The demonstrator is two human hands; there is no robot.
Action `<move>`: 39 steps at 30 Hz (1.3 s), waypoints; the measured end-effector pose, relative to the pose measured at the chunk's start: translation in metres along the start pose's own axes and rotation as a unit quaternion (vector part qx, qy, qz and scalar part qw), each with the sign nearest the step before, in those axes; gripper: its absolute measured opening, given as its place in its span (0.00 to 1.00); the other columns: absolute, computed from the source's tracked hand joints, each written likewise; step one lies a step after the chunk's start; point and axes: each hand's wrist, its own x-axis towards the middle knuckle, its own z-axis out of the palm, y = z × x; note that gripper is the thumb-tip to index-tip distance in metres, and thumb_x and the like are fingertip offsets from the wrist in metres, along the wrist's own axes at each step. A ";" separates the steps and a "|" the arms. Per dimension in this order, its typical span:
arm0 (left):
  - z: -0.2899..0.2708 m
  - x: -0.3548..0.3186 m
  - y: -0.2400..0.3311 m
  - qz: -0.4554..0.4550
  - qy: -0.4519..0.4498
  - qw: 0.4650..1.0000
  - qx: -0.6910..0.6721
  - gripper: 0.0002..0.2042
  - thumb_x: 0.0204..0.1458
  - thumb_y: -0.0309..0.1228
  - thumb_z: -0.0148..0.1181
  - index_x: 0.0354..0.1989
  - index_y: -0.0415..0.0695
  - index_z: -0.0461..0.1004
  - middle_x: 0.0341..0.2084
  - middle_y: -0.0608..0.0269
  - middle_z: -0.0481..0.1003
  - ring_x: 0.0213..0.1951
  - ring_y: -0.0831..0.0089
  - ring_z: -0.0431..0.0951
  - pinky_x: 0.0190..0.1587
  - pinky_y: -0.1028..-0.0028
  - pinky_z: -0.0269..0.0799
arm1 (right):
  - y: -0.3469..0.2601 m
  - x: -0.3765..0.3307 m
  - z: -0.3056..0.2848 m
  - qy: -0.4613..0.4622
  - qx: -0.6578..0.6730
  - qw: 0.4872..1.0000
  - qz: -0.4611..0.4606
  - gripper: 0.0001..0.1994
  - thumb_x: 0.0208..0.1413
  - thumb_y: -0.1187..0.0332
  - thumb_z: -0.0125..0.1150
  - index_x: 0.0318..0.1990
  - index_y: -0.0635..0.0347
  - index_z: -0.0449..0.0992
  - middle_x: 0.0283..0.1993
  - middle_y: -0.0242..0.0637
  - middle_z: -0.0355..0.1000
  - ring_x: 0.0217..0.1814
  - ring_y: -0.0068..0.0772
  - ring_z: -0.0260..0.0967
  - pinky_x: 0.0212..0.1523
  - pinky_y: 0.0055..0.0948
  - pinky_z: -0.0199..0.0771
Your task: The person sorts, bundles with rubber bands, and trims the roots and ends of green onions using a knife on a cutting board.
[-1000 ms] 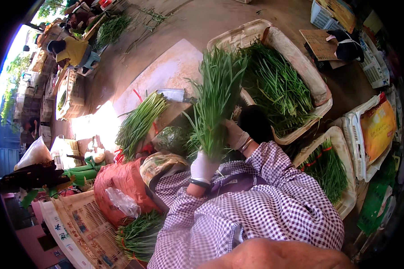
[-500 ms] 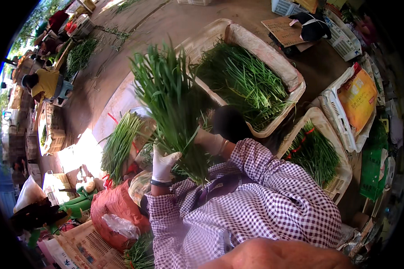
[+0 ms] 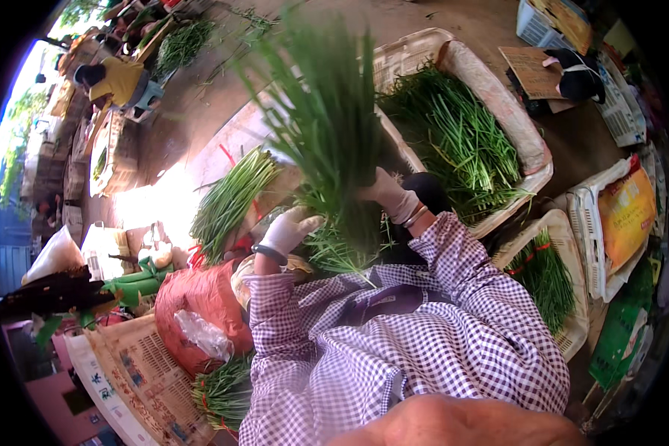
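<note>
Head view: the green bunch (image 3: 323,111) beside the left edge of the large crate (image 3: 498,108) could be partly dropped, being clamped only by the right hand (image 3: 391,197), with the left hand (image 3: 284,233)'s fingers parted.

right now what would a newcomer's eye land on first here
The blurred bunch of long green leaves in the right hand, upper middle of the picture. Next, the big pale crate of cut greens to its right, then the red sack at lower left.
</note>
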 end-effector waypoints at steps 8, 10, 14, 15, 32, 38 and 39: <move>0.010 0.002 -0.002 -0.021 -0.043 0.999 0.005 0.19 0.39 0.45 0.70 0.32 0.42 0.82 0.38 0.50 0.80 0.41 0.55 0.79 0.46 0.62 0.73 | -0.011 -0.010 0.001 0.055 0.131 0.987 0.080 0.17 0.50 0.74 0.66 0.49 0.62 0.76 0.44 0.29 0.75 0.44 0.24 0.72 0.49 0.26 0.71; 0.014 0.008 0.015 -0.144 -0.032 0.910 0.388 0.22 0.33 0.42 0.75 0.37 0.42 0.81 0.41 0.49 0.79 0.45 0.55 0.78 0.49 0.64 0.72 | -0.008 -0.009 -0.001 0.048 0.129 0.988 0.068 0.17 0.50 0.73 0.66 0.49 0.62 0.76 0.44 0.29 0.75 0.45 0.23 0.72 0.50 0.26 0.71; 0.018 -0.003 0.004 -0.020 -0.183 0.953 -0.240 0.43 0.30 0.40 0.77 0.61 0.39 0.68 0.59 0.46 0.69 0.62 0.56 0.67 0.63 0.68 0.62 | -0.005 -0.015 -0.012 0.051 0.086 0.993 0.057 0.18 0.51 0.72 0.66 0.51 0.63 0.75 0.46 0.30 0.75 0.47 0.23 0.71 0.50 0.27 0.71; 0.012 0.005 0.001 -0.045 -0.157 0.986 -0.017 0.45 0.33 0.38 0.77 0.63 0.39 0.63 0.60 0.43 0.67 0.60 0.58 0.70 0.61 0.69 0.64 | -0.004 -0.014 -0.011 0.048 0.083 0.994 0.059 0.18 0.51 0.71 0.66 0.51 0.63 0.74 0.46 0.31 0.75 0.47 0.24 0.71 0.50 0.27 0.71; -0.090 0.125 0.146 0.272 0.193 0.828 -0.451 0.21 0.41 0.15 0.69 0.47 0.37 0.75 0.42 0.59 0.79 0.42 0.70 0.79 0.47 0.71 0.76 | -0.103 0.158 -0.007 -0.126 -0.188 0.970 -0.087 0.43 0.39 0.71 0.77 0.64 0.60 0.57 0.56 0.36 0.67 0.58 0.27 0.63 0.60 0.28 0.65; -0.098 0.213 0.066 0.267 0.199 0.844 -0.421 0.25 0.40 0.16 0.69 0.50 0.40 0.73 0.45 0.62 0.77 0.45 0.71 0.77 0.50 0.71 0.74 | -0.087 0.234 -0.025 -0.116 -0.222 0.959 -0.132 0.45 0.38 0.68 0.79 0.64 0.60 0.56 0.59 0.34 0.65 0.59 0.27 0.62 0.61 0.28 0.64; -0.098 0.220 0.062 0.264 0.189 0.846 -0.422 0.25 0.40 0.16 0.69 0.51 0.40 0.73 0.45 0.63 0.77 0.45 0.71 0.77 0.50 0.71 0.74 | -0.079 0.242 -0.025 -0.113 -0.265 0.945 -0.155 0.44 0.39 0.67 0.79 0.64 0.59 0.56 0.58 0.34 0.66 0.59 0.27 0.62 0.60 0.28 0.64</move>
